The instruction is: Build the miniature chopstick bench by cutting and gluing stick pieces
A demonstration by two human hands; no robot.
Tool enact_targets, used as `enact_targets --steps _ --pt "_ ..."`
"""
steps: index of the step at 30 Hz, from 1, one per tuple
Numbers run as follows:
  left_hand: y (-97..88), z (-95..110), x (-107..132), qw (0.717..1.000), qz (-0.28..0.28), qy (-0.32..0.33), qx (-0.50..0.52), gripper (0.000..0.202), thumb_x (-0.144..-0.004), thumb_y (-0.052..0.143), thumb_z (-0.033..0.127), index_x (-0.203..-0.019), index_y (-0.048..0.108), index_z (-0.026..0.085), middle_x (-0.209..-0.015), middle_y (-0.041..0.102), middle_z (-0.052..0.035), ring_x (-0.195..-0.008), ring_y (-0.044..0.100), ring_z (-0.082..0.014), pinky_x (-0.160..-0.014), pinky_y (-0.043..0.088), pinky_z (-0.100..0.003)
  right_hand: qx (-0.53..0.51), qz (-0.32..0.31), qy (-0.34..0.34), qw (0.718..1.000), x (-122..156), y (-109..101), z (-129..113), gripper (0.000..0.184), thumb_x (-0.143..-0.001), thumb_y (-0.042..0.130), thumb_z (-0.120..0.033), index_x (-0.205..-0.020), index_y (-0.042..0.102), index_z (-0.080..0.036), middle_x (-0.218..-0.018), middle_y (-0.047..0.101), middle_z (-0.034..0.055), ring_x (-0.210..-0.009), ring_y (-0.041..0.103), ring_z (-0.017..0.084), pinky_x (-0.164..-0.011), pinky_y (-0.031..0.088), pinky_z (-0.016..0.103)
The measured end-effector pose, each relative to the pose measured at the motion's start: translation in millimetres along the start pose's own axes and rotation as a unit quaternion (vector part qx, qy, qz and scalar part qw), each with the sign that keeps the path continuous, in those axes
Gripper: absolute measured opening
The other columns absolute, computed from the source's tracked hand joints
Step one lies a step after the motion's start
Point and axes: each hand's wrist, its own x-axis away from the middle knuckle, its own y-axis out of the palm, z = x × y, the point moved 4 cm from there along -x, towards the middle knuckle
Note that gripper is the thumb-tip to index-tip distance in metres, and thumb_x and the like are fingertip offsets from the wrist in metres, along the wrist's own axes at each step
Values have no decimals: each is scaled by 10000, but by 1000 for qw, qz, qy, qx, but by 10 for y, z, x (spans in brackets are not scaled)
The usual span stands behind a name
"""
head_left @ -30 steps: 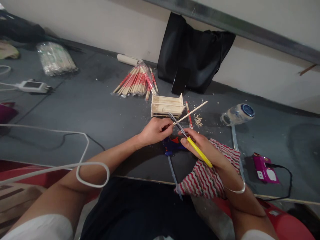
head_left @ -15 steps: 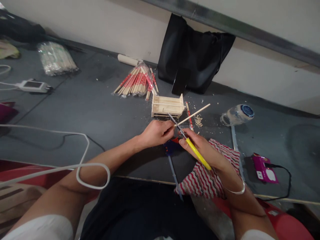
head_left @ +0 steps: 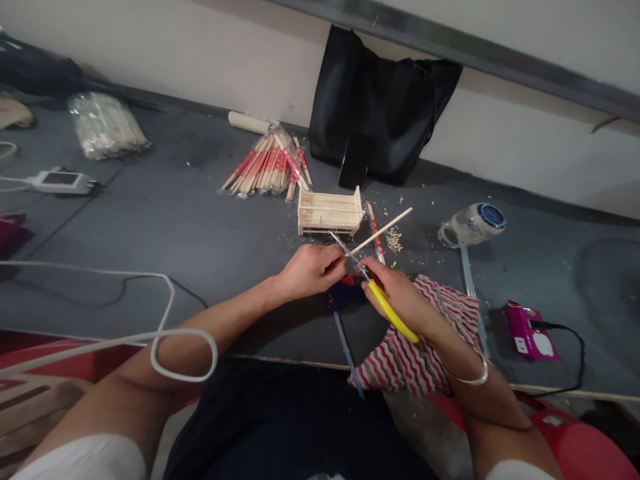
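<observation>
**Stick and blades cross, right at the left fingers**

Here we are: the left hand (head_left: pixel 313 270) has its fingers together, clamped on the near end of a thin wooden stick (head_left: pixel 383 231). That stick points away and to the right, its long axis slanting out over the desk (head_left: pixel 240 233), its far end free. Across it, on the opposite slant, lie the scissors (head_left: pixel 384 307), tips up to the left, yellow handle down to the right. The crossing sits just beside the left fingers, so the left hand is the nearer one. The right hand (head_left: pixel 400 297) has its fingers closed around the handle; how far apart the blades stand, I can't tell.

Just beyond the scissor tips, a small wooden frame (head_left: pixel 330 212) stands on the grey surface. Right of it, a red-wrapped stick (head_left: pixel 375 230) and a heap of pale clippings (head_left: pixel 395 240). Below the hands, a blue tool (head_left: pixel 343 293), half hidden; by the right forearm, a striped cloth (head_left: pixel 400 363). At the back, bagged chopsticks (head_left: pixel 270 163) and a black bag (head_left: pixel 380 107) against the pale wall (head_left: pixel 175 53).
</observation>
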Motion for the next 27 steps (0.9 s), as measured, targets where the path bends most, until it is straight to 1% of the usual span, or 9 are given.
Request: enact_targets --steps 6,10,12,14,17,21,22,24,27 --pt "50 -15 11 1000 -10 -19 -4 244 -932 466 173 -690 461 203 -529 464 69 -447 402 -70 -478 298 -196 11 -1 9 1000 24 27 32 260 -880 541 -191 -1122 631 -224 -822 696 15 -692 594 177 -685 415 270" --pt "65 3 33 1000 -19 -7 -18 224 -936 453 182 -715 476 209 -535 470 66 -452 418 -81 -485 334 -203 -15 7 5 1000 77 7 10 259 -908 539 -228 -1151 627 -218 -912 716 33 -775 637 185 -754 465 289" --pt "67 30 45 1000 -23 2 -21 214 -928 452 180 -719 483 210 -538 481 61 -457 434 -86 -486 345 -205 -36 7 -3 999 117 -10 -37 241 -918 539 -240 -1142 624 -213 -998 726 53 -858 657 191 -817 487 303" --pt "61 75 54 1000 -21 9 -19 208 -923 456 182 -720 487 209 -540 493 56 -459 444 -88 -483 344 -207 -57 3 -3 998 165 -25 -90 221 -928 543 -257 -1132 618 -214 -1034 728 60 -897 664 192 -846 502 309" --pt "50 158 62 1000 -23 8 16 202 -935 458 186 -749 535 196 -545 519 54 -463 464 -83 -484 346 -199 -77 -2 8 997 241 -33 -155 218 -938 534 -256 -1140 607 -222 -1054 737 58 -913 677 190 -864 517 313" --pt "50 217 71 995 -43 -38 84 219 -946 474 211 -760 587 185 -528 520 63 -459 456 -70 -486 350 -178 -67 -7 2 998 315 -22 -195 243 -933 497 -207 -1150 603 -230 -1123 740 71 -1008 690 207 -917 511 328" --pt "49 224 73 993 -43 -44 96 222 -944 480 216 -756 593 185 -523 517 64 -457 450 -69 -486 349 -175 -61 -8 4 998 328 -18 -190 262 -924 493 -191 -1159 601 -232 -1117 739 71 -1007 692 210 -909 511 327" --pt "52 235 76 992 -42 -48 110 222 -939 490 218 -755 609 182 -523 524 62 -459 451 -70 -489 354 -174 -48 -16 18 999 352 -3 -167 304 -899 492 -168 -1178 596 -232 -1050 736 58 -921 690 200 -838 512 309" --pt "75 236 78 990 -49 -54 124 228 -933 491 209 -763 641 179 -527 531 59 -458 447 -72 -490 353 -174 -38 -33 51 997 381 33 -115 334 -873 499 -161 -1187 586 -233 -835 683 -3 -705 620 164 -665 462 264"
